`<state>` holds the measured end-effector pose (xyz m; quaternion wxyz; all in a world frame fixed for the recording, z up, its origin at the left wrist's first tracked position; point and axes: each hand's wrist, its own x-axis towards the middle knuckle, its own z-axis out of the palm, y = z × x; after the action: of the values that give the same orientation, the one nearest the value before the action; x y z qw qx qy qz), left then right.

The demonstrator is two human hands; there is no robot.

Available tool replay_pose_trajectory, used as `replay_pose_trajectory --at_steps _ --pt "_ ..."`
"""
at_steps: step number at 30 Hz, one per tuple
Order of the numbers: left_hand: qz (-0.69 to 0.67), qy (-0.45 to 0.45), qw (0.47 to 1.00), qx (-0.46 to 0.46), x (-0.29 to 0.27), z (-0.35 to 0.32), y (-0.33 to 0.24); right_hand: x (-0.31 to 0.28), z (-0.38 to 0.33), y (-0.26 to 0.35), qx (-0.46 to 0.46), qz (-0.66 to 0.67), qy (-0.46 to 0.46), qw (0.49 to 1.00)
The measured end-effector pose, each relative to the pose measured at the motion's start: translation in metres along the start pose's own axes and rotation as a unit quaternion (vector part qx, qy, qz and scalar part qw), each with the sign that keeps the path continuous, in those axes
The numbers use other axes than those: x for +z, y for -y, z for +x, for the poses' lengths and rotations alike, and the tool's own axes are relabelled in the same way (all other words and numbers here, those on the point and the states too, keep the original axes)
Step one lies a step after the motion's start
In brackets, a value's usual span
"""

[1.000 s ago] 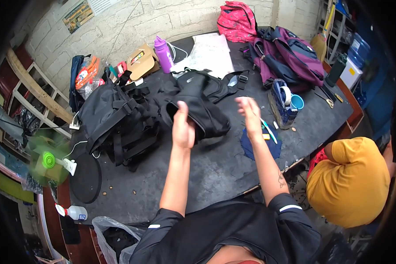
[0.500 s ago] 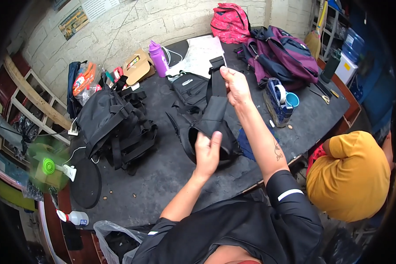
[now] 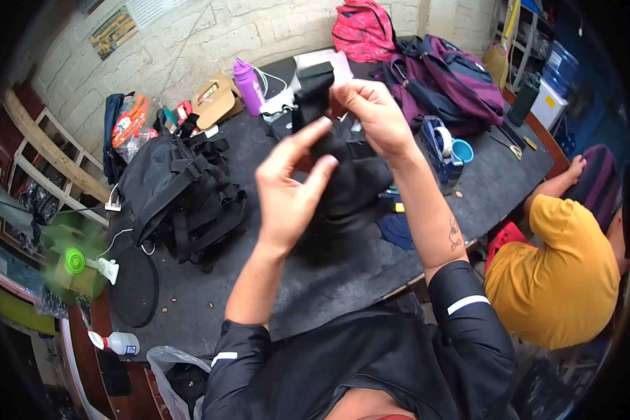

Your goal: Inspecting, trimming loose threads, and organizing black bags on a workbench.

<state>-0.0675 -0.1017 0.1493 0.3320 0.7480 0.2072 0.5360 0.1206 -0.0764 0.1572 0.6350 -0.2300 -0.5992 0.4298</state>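
I hold a black fabric bag piece (image 3: pixel 350 178) up in front of me, above the dark table (image 3: pixel 329 280). My right hand (image 3: pixel 374 115) pinches its upper part, where a black strap end sticks up. My left hand (image 3: pixel 290 189) has the fingers spread against the near side of the fabric, and I cannot tell whether it grips it. A large black backpack (image 3: pixel 182 192) lies on the table to the left of my hands.
A purple bottle (image 3: pixel 247 82), a cardboard box (image 3: pixel 213 101) and a white cloth sit at the back. Purple (image 3: pixel 444 80) and pink (image 3: pixel 364 24) backpacks lie far right, with a blue cup (image 3: pixel 462 150). A person in a yellow shirt (image 3: pixel 560 273) crouches at right. A green fan (image 3: pixel 73 262) stands at left.
Both hands have lifted the black fabric piece higher and closer to my face. The right hand moved up to the strap end, and the left hand rose from below to the fabric's side.
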Motion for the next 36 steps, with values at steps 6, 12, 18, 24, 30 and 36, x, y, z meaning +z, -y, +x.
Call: replay_pose_trajectory --at_steps 6,12,18,24,30,36 --pt "0.092 -0.014 0.994 -0.049 -0.031 0.001 0.001 -0.080 -0.074 -0.042 0.128 -0.458 -0.082 0.876" --pt "-0.073 0.095 0.973 -0.197 0.001 -0.014 0.069 -0.110 -0.169 -0.136 0.232 -0.710 -0.070 0.661" --pt "-0.080 0.052 0.981 -0.168 0.008 -0.016 0.083 -0.128 -0.174 -0.160 0.215 -0.705 -0.108 0.667" --pt "-0.039 0.040 0.984 -0.170 0.006 -0.012 0.069 -0.133 -0.167 -0.161 0.287 -0.734 0.006 0.615" --pt "0.003 0.033 0.984 -0.173 0.006 -0.013 0.056 -0.112 -0.152 -0.137 0.221 -0.664 -0.104 0.707" --pt "-0.003 0.030 0.986 -0.163 0.011 -0.010 0.054 -0.020 -0.112 -0.059 -0.018 -0.532 -0.165 0.831"
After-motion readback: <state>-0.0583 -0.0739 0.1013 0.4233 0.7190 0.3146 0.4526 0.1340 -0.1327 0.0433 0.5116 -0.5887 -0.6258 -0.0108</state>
